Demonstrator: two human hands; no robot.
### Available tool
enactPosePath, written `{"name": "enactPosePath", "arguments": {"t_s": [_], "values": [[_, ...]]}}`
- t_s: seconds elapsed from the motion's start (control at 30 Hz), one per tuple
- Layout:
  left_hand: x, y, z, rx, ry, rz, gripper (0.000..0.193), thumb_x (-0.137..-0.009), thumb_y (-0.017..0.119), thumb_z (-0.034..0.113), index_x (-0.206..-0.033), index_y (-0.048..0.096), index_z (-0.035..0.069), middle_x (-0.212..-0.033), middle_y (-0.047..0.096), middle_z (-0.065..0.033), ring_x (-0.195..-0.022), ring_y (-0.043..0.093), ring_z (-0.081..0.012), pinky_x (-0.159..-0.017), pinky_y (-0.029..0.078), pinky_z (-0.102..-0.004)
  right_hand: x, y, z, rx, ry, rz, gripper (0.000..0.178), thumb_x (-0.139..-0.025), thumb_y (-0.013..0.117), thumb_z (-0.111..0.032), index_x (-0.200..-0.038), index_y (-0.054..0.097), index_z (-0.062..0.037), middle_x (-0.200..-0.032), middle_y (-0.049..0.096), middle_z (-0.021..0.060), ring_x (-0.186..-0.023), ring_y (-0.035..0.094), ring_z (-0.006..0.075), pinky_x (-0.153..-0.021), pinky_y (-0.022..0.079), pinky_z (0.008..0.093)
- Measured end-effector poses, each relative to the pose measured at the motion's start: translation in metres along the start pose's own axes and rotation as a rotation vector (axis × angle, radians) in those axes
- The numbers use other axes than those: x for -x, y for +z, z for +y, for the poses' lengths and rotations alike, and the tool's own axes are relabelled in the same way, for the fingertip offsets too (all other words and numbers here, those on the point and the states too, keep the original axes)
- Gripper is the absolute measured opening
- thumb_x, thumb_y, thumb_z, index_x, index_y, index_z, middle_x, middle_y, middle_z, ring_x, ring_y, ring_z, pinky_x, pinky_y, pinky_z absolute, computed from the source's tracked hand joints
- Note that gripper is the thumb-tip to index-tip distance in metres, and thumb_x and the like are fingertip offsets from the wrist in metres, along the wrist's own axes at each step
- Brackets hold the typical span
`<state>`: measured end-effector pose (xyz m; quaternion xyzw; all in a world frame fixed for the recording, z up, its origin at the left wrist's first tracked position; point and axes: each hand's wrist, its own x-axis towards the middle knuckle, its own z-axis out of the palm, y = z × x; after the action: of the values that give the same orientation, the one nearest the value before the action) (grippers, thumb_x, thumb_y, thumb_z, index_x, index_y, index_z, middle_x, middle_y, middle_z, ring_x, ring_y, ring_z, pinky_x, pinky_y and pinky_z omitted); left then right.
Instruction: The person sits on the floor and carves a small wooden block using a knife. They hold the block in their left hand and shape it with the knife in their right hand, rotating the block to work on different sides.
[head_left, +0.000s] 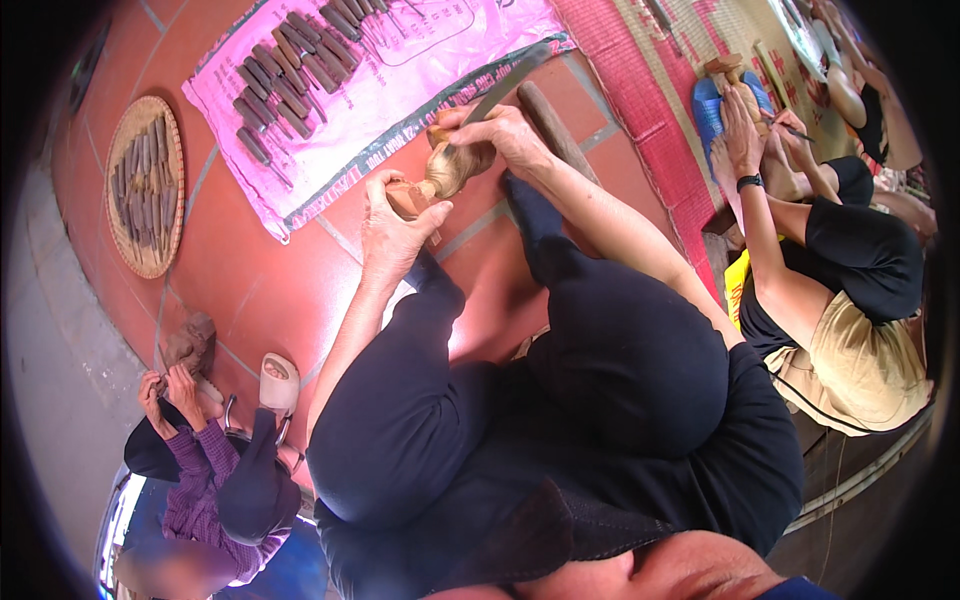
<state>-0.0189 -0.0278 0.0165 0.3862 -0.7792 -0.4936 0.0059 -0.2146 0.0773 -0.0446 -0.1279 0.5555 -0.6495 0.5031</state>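
A carved wooden figure, pale brown with a curved body and a block-like base, is held out in front of my knees. My left hand is closed around its base, thumb on the near side. My right hand grips a long, flat grey blade at the far end of the figure. The blade slants up and to the right over the edge of the pink sheet. My fingers cover the place where it meets the wood, so its handle is hard to make out.
Several chisels with dark handles lie on a pink plastic sheet. A round woven basket at left holds more. A wooden rod lies by my right foot. Co-workers sit at right on mats, another at lower left.
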Motion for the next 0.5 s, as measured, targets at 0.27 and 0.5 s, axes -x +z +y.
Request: {"name": "enactPosePath", "arguments": {"t_s": [0.27,0.5], "values": [[0.008,-0.001,-0.002,0.011,-0.05,-0.022,0.073,-0.068,0.084,0.034,-0.122,0.042,0.008,-0.106,0.055,-0.0134,-0.093,0.059,-0.0208,-0.08,0.05,-0.036,0.014,0.011,0.001,0.081,0.004,-0.037,0.031,-0.075,0.07,-0.009,-0.104,0.07,0.0025,-0.103,0.07,0.0081,-0.096,0.063,0.0176,-0.091,0.047,0.0295],[0.005,0.002,0.009,-0.116,0.1,0.021,0.071,-0.067,0.084,0.033,-0.121,0.045,0.008,-0.113,0.052,-0.0142,-0.095,0.059,-0.0235,-0.081,0.051,-0.0365,0.011,0.002,-0.003,-0.075,0.125,0.021,0.032,-0.074,0.072,-0.012,-0.104,0.071,-0.0011,-0.105,0.069,0.0075,-0.106,0.057,0.0179,-0.099,0.037,0.0304]]}}
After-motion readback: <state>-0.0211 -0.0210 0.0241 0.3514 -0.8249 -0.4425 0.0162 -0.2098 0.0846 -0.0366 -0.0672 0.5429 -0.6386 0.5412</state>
